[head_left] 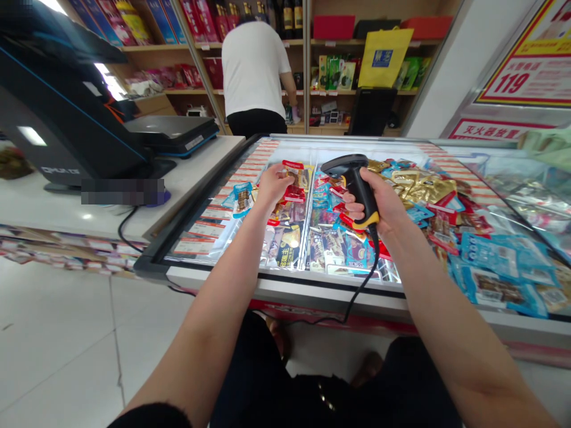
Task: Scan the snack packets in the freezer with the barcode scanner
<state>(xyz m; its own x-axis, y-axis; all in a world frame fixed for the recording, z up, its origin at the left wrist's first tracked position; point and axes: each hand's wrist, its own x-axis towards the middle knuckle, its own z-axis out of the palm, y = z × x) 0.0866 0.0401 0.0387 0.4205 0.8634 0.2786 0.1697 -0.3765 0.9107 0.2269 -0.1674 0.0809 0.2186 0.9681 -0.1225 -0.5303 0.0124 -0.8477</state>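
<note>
Left hand (271,185) pinches a red snack packet (296,193) over the chest freezer (289,291); right hand (384,203) wraps round a black barcode scanner (364,193), its head apart from the packet. Scanner's up, packet's singled out; any read, can't tell! Blue packets (491,255) lie unhandled farther right.

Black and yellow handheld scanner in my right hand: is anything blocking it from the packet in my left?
Nothing visible stands between the black and yellow handheld scanner and the red-and-brown plastic packet in your left hand. The white divider showing between them appears lower; the black cable hangs below.
</note>
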